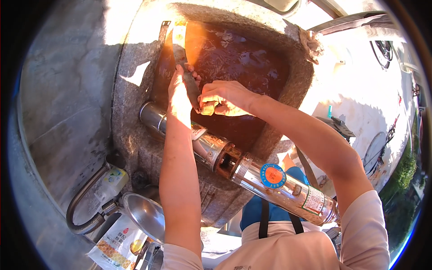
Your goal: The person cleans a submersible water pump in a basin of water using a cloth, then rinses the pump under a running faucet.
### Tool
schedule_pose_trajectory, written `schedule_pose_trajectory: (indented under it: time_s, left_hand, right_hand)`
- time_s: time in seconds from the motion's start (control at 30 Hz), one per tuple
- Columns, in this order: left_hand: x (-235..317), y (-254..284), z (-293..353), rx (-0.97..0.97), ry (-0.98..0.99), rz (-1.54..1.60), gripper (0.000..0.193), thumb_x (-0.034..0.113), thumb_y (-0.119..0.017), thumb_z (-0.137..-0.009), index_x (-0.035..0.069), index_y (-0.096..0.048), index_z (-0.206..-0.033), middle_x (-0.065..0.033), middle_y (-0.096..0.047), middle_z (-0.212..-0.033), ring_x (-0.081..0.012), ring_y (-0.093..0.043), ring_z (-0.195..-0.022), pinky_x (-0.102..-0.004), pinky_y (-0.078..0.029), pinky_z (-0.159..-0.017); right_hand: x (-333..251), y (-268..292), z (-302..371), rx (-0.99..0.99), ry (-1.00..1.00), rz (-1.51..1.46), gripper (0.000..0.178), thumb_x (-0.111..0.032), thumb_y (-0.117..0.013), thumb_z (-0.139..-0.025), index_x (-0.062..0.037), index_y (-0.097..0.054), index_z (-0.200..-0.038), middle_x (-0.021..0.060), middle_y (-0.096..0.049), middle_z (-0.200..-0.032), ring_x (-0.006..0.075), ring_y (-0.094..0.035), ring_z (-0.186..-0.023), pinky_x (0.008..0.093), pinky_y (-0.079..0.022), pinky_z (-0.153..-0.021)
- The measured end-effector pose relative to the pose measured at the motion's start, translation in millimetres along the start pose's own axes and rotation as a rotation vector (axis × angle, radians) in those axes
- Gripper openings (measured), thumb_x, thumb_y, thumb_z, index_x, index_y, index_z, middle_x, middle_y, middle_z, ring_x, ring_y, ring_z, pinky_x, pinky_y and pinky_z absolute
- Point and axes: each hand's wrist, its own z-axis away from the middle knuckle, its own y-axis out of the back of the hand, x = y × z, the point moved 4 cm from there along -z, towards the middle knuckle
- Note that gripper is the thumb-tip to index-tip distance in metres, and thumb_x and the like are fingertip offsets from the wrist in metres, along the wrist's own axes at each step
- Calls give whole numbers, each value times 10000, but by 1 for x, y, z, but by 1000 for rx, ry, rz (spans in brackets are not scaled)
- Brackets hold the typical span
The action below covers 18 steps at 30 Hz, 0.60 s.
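Observation:
My left hand [181,92] is closed round a long, narrow metal strip [180,42], holding it tilted above the brown water [243,58] of a stone trough. The strip's lower part looks darker and finely textured. My right hand [227,98] pinches a small yellowish piece of rag or pad [209,108] against the strip's lower end. Just nearer to me, a long shiny cylindrical submersible pump [252,173] lies slantwise across the near rim, partly behind my left forearm. A blue and orange round sticker [272,176] marks its casing.
The rough stone trough [299,74] surrounds the water. Another thin metal strip [164,32] leans at its far left corner. At lower left are a metal bowl [145,216], a curved pipe [75,207], a plastic bottle [112,180] and a printed bag [119,243]. Cables [382,150] lie on the right.

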Motion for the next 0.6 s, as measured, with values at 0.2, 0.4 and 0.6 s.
schedule_pose_trajectory:
  time_s: [0.2, 0.4, 0.6]
  left_hand:
    - [11, -5, 10, -157, 59, 104, 343, 403, -567, -960, 96, -528, -1108, -74, -567, -892, -202, -510, -775, -353, -462, -703]
    - [7, -3, 16, -151, 174, 339, 383, 414, -501, -991, 62, -495, -1144, -146, -519, -960, -263, -456, -818, -369, -423, -686]
    - [4, -4, 22, -267, 229, 98, 334, 391, -450, -1018, 67, -495, -1086, -106, -548, -875, -221, -503, -738, -340, -440, -626]
  right_hand:
    - [60, 37, 14, 288, -615, 468, 315, -64, -650, -776, -151, -639, -1079, 97, -528, -1228, 323, -553, -1099, 388, -494, -900]
    - [82, 24, 19, -78, -544, 704, 423, -71, -660, -789, -171, -642, -1200, 86, -463, -1390, 291, -539, -1170, 374, -487, -934]
    - [65, 37, 10, 310, -613, -259, 341, -69, -696, -747, -112, -698, -1085, 81, -609, -1164, 232, -592, -1084, 332, -479, -939]
